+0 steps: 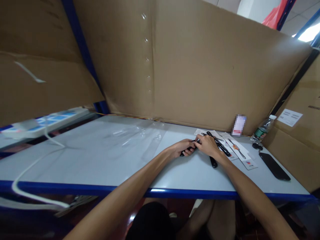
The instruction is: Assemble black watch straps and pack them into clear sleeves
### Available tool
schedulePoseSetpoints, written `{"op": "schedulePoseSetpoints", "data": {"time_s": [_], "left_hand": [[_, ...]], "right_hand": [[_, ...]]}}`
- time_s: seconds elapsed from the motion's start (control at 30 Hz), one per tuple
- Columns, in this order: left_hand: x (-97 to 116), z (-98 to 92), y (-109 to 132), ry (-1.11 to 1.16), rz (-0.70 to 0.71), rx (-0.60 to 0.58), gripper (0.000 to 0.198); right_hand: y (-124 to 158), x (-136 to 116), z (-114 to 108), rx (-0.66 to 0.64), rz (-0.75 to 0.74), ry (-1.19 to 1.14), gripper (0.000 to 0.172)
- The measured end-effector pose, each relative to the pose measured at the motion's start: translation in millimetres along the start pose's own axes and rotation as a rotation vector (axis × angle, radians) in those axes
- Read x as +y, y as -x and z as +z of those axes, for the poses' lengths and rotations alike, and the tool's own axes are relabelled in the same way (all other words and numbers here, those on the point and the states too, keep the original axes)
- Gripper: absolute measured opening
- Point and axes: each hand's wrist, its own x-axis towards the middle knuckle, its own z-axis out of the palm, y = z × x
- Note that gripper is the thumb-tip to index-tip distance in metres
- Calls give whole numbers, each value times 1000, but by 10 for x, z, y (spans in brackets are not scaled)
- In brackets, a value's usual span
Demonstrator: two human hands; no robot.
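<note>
My left hand (183, 147) is closed round a slim black-handled tool (182, 154), whose exact kind I cannot make out. The fingers of my right hand (207, 145) pinch the tool's other end, where a small shiny part shows between the two hands. Beside my right hand, more black-handled tools (220, 145) lie on printed cards. Another black handle (213, 162) pokes out from under that hand. A white card (238, 150) with a picture of a long tool, orange in the middle, lies to the right.
Clear plastic sleeves (151, 143) lie on the white table (87, 156). At the right are a phone (274, 166), small black round items (257, 146) and a water bottle (263, 129). A power strip (55, 121) with a white cable stands left; cardboard (190, 66) walls the back.
</note>
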Motion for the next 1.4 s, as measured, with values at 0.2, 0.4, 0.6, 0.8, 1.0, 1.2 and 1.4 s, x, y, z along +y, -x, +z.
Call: {"op": "schedulePoseSetpoints", "data": {"time_s": [0.2,0.4,0.6,0.8,1.0,1.2,1.4], "left_hand": [[27,32,41,-3,-1,14,14],[37,36,65,4,-7,2,13],[39,39,68,9,-7,15,14],[15,23,28,34,7,44,13],[13,14,18,100,2,35,4],[14,10,-5,180,-9,42,10],[27,29,0,185,-44,73,33]], "right_hand": [[-12,8,34,-1,25,21,30],[-14,4,63,4,31,24,30],[-10,-4,56,5,33,26,29],[-4,-5,54,33,26,12,28],[-8,-12,49,42,40,12,24],[1,-21,30,74,40,9,25],[3,-36,21,64,44,-6,24]]}}
